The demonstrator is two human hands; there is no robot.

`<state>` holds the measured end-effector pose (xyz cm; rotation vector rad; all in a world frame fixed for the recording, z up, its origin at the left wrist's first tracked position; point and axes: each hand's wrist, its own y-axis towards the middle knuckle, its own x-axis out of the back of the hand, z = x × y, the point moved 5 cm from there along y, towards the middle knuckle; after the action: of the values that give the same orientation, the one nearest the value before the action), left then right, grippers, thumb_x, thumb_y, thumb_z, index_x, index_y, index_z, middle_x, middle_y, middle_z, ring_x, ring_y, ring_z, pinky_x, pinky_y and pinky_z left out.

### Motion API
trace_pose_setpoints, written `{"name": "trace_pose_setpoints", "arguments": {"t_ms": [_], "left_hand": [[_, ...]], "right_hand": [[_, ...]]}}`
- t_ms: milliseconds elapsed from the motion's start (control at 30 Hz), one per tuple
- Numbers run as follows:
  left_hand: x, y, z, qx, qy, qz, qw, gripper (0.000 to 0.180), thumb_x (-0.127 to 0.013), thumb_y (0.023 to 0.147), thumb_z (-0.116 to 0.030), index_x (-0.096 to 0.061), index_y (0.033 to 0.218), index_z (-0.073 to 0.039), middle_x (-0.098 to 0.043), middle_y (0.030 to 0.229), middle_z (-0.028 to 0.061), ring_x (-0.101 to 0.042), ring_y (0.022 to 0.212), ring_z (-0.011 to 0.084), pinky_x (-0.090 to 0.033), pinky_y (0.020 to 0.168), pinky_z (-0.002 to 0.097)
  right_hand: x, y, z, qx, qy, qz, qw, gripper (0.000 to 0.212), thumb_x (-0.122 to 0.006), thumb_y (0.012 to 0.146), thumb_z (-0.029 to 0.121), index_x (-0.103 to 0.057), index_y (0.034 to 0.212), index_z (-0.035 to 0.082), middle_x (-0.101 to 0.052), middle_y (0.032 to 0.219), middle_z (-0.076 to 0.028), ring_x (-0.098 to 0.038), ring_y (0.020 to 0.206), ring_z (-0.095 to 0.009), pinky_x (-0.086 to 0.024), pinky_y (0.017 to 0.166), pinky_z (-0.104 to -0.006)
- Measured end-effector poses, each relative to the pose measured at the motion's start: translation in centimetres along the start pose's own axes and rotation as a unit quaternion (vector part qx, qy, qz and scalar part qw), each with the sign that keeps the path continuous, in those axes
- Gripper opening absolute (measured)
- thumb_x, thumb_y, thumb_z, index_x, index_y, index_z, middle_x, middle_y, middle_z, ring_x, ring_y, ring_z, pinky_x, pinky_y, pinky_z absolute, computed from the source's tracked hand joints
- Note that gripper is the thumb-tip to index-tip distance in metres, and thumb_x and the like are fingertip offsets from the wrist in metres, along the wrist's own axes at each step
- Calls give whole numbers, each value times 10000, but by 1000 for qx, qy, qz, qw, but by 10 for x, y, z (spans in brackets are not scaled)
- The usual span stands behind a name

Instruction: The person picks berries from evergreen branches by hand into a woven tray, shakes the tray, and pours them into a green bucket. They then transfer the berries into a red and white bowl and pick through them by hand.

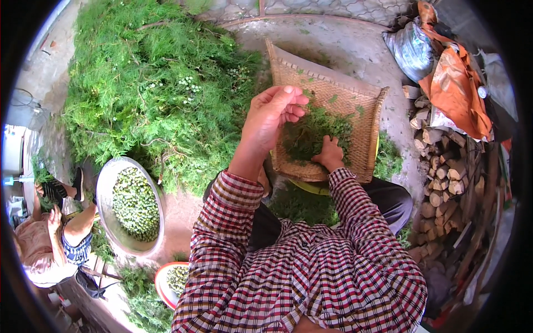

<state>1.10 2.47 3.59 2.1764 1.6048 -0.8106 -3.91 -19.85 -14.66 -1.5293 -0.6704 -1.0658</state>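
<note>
Raised over the left part of a woven winnowing tray (363,139), my left hand (272,114) is closed, thumb pressed to curled fingers. Whatever it may hold is hidden. My right hand (331,154) reaches down onto the loose green conifer sprigs (302,136) lying in the tray. Its thumb and fingers are apart, with the tips partly among the greenery. The tray rests in front of me between my knees, over a yellow-rimmed container (311,187) that is mostly covered.
A big heap of cut conifer branches (161,83) lies at left. Below it stand a metal basin (104,191) of green cones and a red-rimmed bowl (161,277). Another person (55,238) sits far left. Stacked firewood (444,183) and an orange sack (455,89) line the right.
</note>
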Motion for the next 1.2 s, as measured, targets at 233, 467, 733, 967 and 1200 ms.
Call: {"name": "trace_pose_setpoints", "arguments": {"t_ms": [233, 467, 733, 967, 1200], "left_hand": [[-4, 2, 6, 12, 22, 5, 1000, 266, -508, 862, -242, -575, 956, -3, -631, 866, 120, -598, 678, 139, -490, 608, 244], [-6, 6, 20, 27, 37, 18, 999, 271, -532, 847, -257, -575, 949, -9, -630, 851, 107, -589, 665, 129, -478, 598, 239], [-21, 12, 48, 69, 106, 41, 991, 326, -548, 836, -310, -562, 958, -8, -620, 836, 84, -566, 650, 116, -458, 594, 236], [-30, 16, 73, 111, 138, 47, 983, 316, -553, 834, -316, -559, 923, -13, -613, 808, 76, -558, 625, 113, -453, 573, 231], [-62, 4, 80, 101, 151, 137, 974, 337, -545, 839, -322, -550, 962, -8, -607, 848, 91, -557, 626, 119, -462, 578, 240]], "right_hand": [[-12, 29, -67, -4, 111, -72, 991, 453, -658, 645, 94, -437, 1032, 12, -543, 894, -260, -537, 824, -399, -452, 693, -442], [32, -6, -91, -51, 648, -90, 754, 790, -650, 682, 80, -184, 1298, -84, -518, 1105, -189, -497, 1016, -260, -390, 880, -321], [56, -25, -104, 56, 811, -52, 580, 728, -661, 709, 43, -228, 1283, -71, -589, 934, -135, -584, 819, -182, -514, 659, -300], [110, -90, -77, 87, 885, 64, 452, 182, -596, 727, 40, -575, 881, -55, -618, 821, -127, -619, 691, -211, -550, 623, -354], [113, -121, -77, 141, 893, 80, 420, 193, -567, 730, 61, -571, 891, -46, -618, 802, -144, -618, 707, -231, -534, 638, -371]]}}
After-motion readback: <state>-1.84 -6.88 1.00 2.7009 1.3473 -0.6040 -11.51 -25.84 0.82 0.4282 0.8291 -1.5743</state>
